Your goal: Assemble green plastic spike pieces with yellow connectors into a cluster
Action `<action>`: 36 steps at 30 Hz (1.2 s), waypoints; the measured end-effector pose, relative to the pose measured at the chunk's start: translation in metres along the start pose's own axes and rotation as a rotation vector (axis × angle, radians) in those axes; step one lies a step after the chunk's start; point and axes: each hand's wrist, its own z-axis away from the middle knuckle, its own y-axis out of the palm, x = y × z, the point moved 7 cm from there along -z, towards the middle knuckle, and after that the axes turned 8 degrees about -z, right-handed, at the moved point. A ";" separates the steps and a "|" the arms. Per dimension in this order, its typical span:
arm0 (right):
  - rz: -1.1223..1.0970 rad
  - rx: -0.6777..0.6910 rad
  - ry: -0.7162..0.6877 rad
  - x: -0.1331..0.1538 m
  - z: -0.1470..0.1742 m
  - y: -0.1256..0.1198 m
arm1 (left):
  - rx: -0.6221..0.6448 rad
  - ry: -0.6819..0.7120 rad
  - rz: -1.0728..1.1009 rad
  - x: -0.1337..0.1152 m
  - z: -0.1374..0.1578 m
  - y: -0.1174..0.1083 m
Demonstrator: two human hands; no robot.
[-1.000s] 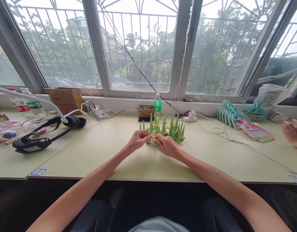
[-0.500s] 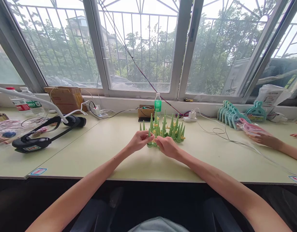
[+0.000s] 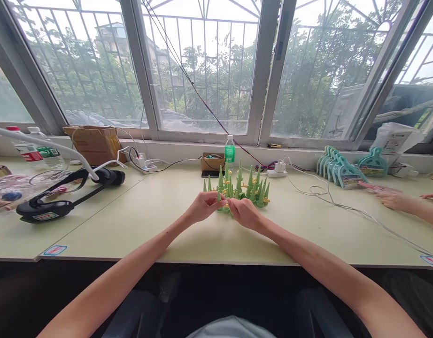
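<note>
Both my hands meet at the near edge of a cluster of green cone-shaped plant watering spikes (image 3: 239,180) with small yellow valves. My left hand (image 3: 205,205) pinches a green watering spike (image 3: 219,195), whose tip shows above the thumb; the rest is mostly covered. My right hand (image 3: 245,211) is closed, thumb and forefinger pressed together beside the left fingertips. What lies in that pinch is too small and covered to make out. The other spikes stand upright on the table just behind my fingers.
A green-labelled bottle (image 3: 229,151) and a small cardboard box (image 3: 212,162) stand behind the spikes. On the left lies a black headset (image 3: 49,204). White cables (image 3: 353,209) cross the right side, near teal hangers (image 3: 338,169) and a co-worker's hand (image 3: 396,199) on a pink item.
My hands stay almost in place, with the pinched spike slightly lower and its base now hidden. At the right, the co-worker's hand and the pink item have shifted right.
</note>
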 end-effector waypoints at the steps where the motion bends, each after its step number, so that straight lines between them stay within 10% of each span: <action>1: -0.008 0.000 -0.002 0.000 0.000 0.000 | 0.005 0.000 -0.001 -0.001 0.000 0.000; 26: -0.261 -0.063 0.092 -0.010 -0.003 -0.001 | -0.200 0.555 -0.369 -0.037 0.015 -0.004; 36: -0.262 -0.119 0.083 -0.011 -0.004 -0.006 | -0.187 0.323 -0.296 -0.025 0.010 -0.006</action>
